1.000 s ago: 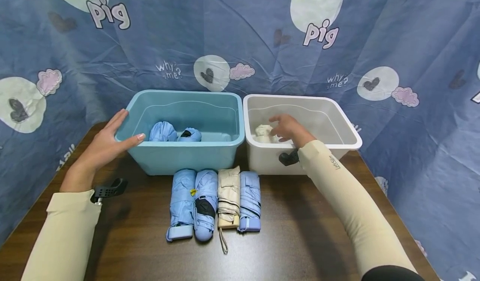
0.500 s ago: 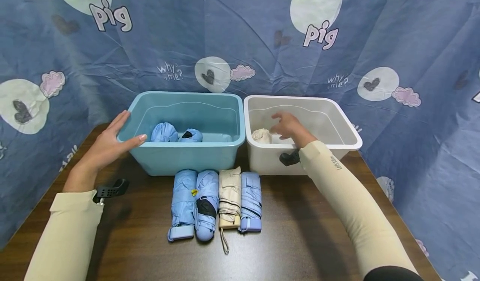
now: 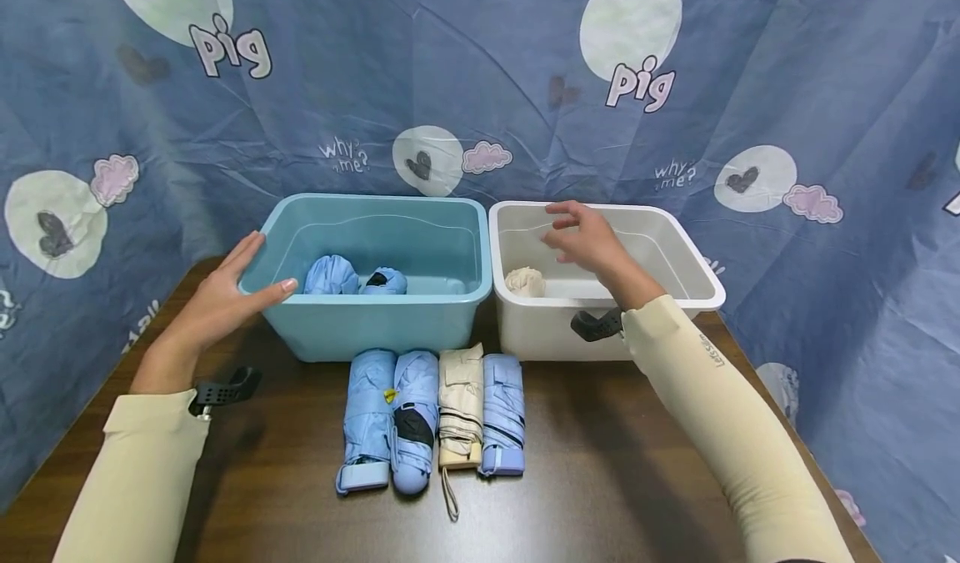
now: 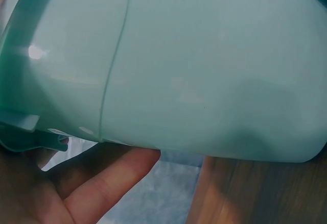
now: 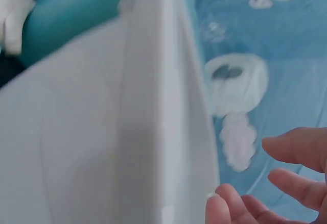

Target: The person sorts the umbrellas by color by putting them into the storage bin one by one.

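My left hand (image 3: 217, 300) rests at the left end of the blue bin (image 3: 375, 325), fingers fairly straight along the rim and thumb over the front corner. In the left wrist view, its fingers (image 4: 117, 183) touch the bin's outer wall. My right hand (image 3: 592, 242) hovers over the white bin (image 3: 570, 329) with fingers spread and nothing in them. Below and left of it, a beige folded umbrella (image 3: 525, 282) shows its rounded end inside that bin. Two blue bundles, one plain (image 3: 331, 275) and one with a black patch (image 3: 385, 281), lie in the blue bin, partly hidden by its front wall.
Several folded umbrellas lie side by side before the bins: a blue one (image 3: 367, 421), a blue one with a black patch (image 3: 414, 421), a beige one with a strap (image 3: 461, 404) and a short blue one (image 3: 503, 413). A patterned cloth (image 3: 300, 87) hangs behind the table (image 3: 285, 488).
My right hand has let go of the beige umbrella, which settled lower in the white bin, and has risen slightly away from it. My left hand stays at the blue bin.
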### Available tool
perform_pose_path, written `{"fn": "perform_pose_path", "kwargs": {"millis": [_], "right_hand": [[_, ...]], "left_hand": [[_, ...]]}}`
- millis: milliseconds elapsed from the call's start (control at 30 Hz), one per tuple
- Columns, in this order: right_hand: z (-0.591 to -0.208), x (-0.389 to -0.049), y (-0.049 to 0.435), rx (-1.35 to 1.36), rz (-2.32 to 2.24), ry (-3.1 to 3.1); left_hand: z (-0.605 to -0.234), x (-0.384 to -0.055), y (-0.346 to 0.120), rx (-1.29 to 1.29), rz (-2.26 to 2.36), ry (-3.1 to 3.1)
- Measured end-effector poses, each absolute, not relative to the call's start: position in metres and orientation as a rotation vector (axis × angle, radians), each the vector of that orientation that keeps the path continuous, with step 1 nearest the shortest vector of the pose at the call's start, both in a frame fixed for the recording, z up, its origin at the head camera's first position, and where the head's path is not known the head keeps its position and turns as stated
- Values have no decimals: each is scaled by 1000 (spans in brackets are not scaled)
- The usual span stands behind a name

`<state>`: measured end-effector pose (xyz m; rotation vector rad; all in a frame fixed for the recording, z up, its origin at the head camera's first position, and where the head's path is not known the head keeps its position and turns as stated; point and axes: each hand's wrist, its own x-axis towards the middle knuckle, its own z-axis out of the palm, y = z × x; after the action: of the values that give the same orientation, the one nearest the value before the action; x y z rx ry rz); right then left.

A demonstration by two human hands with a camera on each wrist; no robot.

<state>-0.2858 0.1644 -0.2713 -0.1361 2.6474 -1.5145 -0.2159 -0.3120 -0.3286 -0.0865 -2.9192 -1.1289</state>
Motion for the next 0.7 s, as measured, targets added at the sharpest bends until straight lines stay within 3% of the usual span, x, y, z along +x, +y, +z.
{"fn": "perform_pose_path", "kwargs": {"millis": [700], "right_hand": [[-264, -194, 166, -590, -1655, 2556]], "left_hand": [[-328, -213, -311, -91, -1165, -2901]]}}
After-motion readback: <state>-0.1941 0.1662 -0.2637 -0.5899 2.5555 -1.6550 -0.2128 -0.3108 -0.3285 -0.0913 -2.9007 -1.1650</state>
